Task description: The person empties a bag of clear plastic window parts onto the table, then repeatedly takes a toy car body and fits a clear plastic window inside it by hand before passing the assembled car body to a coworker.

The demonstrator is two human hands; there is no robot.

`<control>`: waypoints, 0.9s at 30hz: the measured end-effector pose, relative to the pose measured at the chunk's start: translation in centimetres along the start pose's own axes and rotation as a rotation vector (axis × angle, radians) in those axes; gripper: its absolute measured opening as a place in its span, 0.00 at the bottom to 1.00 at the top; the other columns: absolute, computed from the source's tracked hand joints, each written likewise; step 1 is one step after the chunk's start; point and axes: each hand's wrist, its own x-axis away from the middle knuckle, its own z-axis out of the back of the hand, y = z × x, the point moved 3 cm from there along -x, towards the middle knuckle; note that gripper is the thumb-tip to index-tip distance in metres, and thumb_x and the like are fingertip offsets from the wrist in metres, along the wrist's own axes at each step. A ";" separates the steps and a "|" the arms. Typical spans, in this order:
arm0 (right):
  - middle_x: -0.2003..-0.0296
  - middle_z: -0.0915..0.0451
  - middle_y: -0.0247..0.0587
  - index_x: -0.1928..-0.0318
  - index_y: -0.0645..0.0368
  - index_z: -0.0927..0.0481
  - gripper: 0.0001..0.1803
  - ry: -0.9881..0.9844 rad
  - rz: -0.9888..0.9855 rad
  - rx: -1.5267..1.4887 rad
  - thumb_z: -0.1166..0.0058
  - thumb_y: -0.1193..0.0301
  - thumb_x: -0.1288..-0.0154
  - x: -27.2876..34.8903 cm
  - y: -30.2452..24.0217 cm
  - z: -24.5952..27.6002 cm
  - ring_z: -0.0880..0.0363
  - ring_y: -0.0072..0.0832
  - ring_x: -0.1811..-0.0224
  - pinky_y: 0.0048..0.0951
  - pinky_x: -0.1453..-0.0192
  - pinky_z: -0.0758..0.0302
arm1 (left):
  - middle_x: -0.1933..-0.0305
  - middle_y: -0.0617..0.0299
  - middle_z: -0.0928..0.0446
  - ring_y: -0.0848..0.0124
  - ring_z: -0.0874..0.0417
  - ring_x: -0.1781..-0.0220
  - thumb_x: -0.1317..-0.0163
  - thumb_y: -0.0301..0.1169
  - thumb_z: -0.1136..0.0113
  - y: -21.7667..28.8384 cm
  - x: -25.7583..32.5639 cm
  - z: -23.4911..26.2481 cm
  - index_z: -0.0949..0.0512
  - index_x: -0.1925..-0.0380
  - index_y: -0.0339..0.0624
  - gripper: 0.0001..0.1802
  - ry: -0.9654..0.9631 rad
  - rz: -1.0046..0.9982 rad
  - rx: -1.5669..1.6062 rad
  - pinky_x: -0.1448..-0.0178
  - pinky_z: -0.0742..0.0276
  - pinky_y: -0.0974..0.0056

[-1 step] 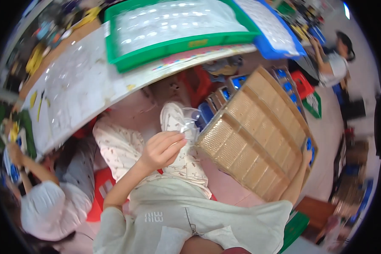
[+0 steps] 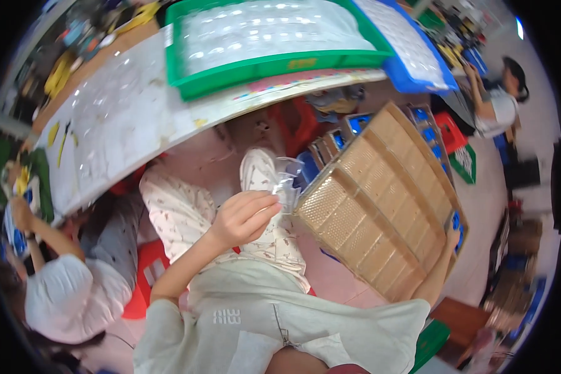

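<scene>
My left hand (image 2: pixel 248 218) is closed in a pinch over my lap, holding a small clear plastic piece (image 2: pixel 285 192) with a curved edge. Just to its right is a large brown sectioned tray (image 2: pixel 371 215), tilted, with shiny rectangular compartments. My right hand (image 2: pixel 452 237) is at the tray's right edge and appears to grip it, though its fingers are mostly hidden. Blue parts (image 2: pixel 457 223) show beside that hand.
More boxes with blue parts (image 2: pixel 429 134) lie behind the brown tray. On the white table (image 2: pixel 124 118) stand a green tray (image 2: pixel 280 63) and a blue tray (image 2: pixel 411 81) of clear pieces. One co-worker (image 2: pixel 75 299) sits at left; another person (image 2: pixel 498 112) is at far right.
The whole view has shifted slightly to the right. Both hands keep nearly the same pose, with the clear piece still in my left hand.
</scene>
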 end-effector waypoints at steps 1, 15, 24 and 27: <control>0.53 0.26 0.61 0.49 0.67 0.28 0.40 -0.012 -0.087 0.103 0.48 0.43 0.50 -1.1 0.9 -0.2 0.26 0.50 0.52 0.39 0.49 0.29 | 0.65 0.57 0.22 0.62 0.20 0.64 0.61 0.18 0.40 -0.1 0.2 0.0 0.22 0.69 0.36 0.14 0.012 0.030 -0.029 0.63 0.22 0.64; 0.60 0.24 0.57 0.51 0.74 0.31 0.34 0.414 -0.161 -1.338 0.45 0.52 0.42 4.0 -6.9 5.2 0.24 0.45 0.56 0.41 0.51 0.28 | 0.66 0.58 0.23 0.63 0.20 0.65 0.60 0.18 0.39 -0.3 1.7 0.1 0.23 0.70 0.37 0.13 0.054 0.098 -0.059 0.62 0.22 0.64; 0.44 0.36 0.52 0.38 0.63 0.45 0.40 -0.555 0.145 -2.421 0.39 0.63 0.46 22.7 -23.4 11.7 0.32 0.42 0.46 0.38 0.41 0.31 | 0.65 0.54 0.24 0.57 0.23 0.60 0.57 0.20 0.42 -6.0 3.2 4.4 0.25 0.70 0.38 0.11 0.214 0.251 -0.514 0.56 0.26 0.58; 0.43 0.36 0.48 0.38 0.60 0.43 0.42 -1.346 0.304 -2.525 0.38 0.57 0.49 31.2 -30.5 12.0 0.32 0.40 0.45 0.39 0.48 0.27 | 0.68 0.56 0.26 0.58 0.25 0.64 0.57 0.19 0.43 -8.9 4.6 6.5 0.27 0.72 0.38 0.09 0.191 0.412 -0.609 0.60 0.29 0.59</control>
